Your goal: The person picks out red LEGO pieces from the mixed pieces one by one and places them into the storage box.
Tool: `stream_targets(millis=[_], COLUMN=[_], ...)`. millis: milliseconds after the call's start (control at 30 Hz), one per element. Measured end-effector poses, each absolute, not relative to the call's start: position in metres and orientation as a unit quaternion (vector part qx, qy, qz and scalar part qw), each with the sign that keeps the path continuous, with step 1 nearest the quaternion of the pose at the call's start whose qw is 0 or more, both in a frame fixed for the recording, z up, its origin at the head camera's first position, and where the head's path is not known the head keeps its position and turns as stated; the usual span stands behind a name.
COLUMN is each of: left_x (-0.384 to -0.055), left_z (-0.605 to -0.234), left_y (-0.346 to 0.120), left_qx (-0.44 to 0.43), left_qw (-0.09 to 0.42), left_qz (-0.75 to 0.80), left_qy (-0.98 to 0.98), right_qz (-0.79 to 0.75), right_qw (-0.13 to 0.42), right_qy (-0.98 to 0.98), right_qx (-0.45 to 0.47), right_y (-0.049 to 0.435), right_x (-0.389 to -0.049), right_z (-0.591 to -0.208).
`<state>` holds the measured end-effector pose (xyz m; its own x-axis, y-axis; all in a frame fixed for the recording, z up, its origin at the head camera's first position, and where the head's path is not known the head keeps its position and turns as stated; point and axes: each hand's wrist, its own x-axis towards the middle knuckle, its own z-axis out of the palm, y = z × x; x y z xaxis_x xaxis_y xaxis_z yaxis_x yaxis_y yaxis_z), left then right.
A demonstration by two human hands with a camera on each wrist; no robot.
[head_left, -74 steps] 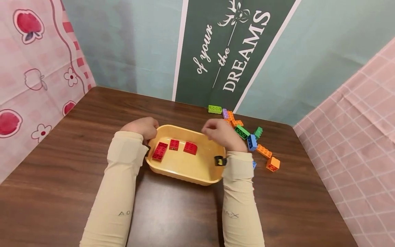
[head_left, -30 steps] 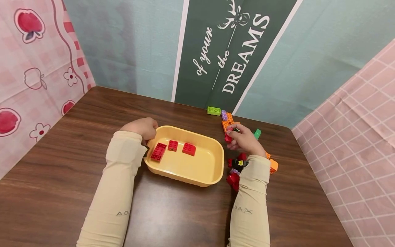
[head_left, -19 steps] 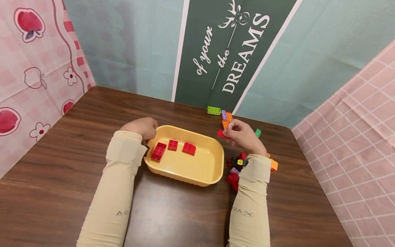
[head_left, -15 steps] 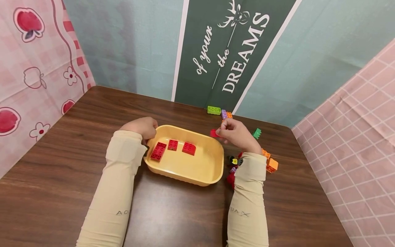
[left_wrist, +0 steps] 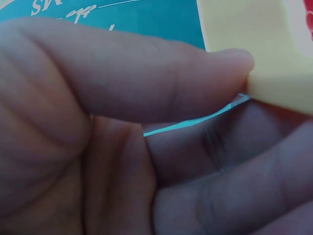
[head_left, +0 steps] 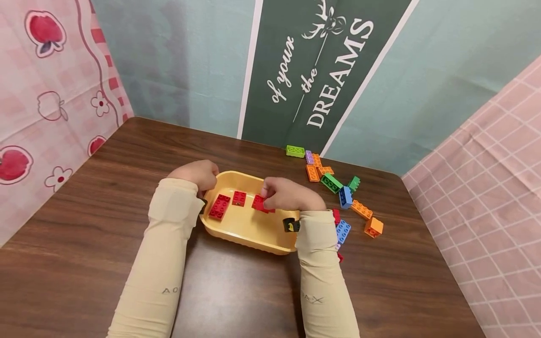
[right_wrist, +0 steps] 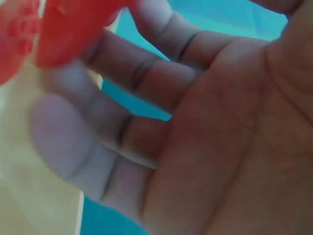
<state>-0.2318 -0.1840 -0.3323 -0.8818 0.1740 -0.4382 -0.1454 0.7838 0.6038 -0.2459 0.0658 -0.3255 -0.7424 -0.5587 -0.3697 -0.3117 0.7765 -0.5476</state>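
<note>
Fingers [head_left: 273, 202] of the right hand [head_left: 291, 194] pinch a red brick [right_wrist: 73, 32], the left hand [head_left: 197, 173] pinching a yellow tray [head_left: 255, 227].

Pink apple-print cloth [head_left: 55, 84] hangs left of a lettered blue-green backdrop [head_left: 296, 70]

The yellow oblong tray [head_left: 249, 228] and red studded bricks [head_left: 220, 207] look plastic, the tray glossy; the brown tabletop [head_left: 236, 300], wood-grained.

The tray [head_left: 249, 227] is sitting on the table [head_left: 245, 291], three bricks [head_left: 220, 207] lying from its left end to its middle. The left hand [head_left: 195, 174] is gripping its back-left rim; the right hand [head_left: 289, 193] is holding another brick [head_left: 268, 209] over its middle. Loose bricks [head_left: 345, 197] are lying right of it and behind its right end, a wall hanging [head_left: 270, 112] hanging behind.
</note>
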Motion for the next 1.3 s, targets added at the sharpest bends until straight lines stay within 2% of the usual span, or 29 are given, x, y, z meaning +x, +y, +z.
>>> stream_targets(millis=[100, 233, 500, 700, 1000, 1300], left_x=[-0.233, -0.233, -0.233, -0.233, -0.233, -0.232], left_z=[-0.332, -0.332, -0.33, -0.329, -0.33, -0.328], left_y=[-0.183, -0.184, -0.181, -0.182, -0.184, -0.182], left_qx=[0.012, 0.014, 0.014, 0.017, 0.023, 0.018], left_qw=[0.245, 0.244, 0.244, 0.249, 0.246, 0.25], left_qz=[0.325, 0.323, 0.323, 0.324, 0.316, 0.322], left_qy=[0.913, 0.914, 0.914, 0.913, 0.916, 0.913], right_qz=[-0.208, -0.168, -0.078, -0.037, 0.022, -0.057], right_qw=[0.3, 0.317, 0.3, 0.296, 0.26, 0.246], right_qy=[0.902, 0.908, 0.925, 0.936, 0.949, 0.954], right_qx=[-0.229, -0.218, -0.221, -0.188, -0.18, -0.162], right_y=[0.054, 0.04, 0.029, 0.024, 0.017, 0.042], right_x=[-0.242, -0.236, -0.231, -0.23, -0.229, -0.235], right_z=[-0.33, -0.335, -0.342, -0.344, -0.343, -0.329])
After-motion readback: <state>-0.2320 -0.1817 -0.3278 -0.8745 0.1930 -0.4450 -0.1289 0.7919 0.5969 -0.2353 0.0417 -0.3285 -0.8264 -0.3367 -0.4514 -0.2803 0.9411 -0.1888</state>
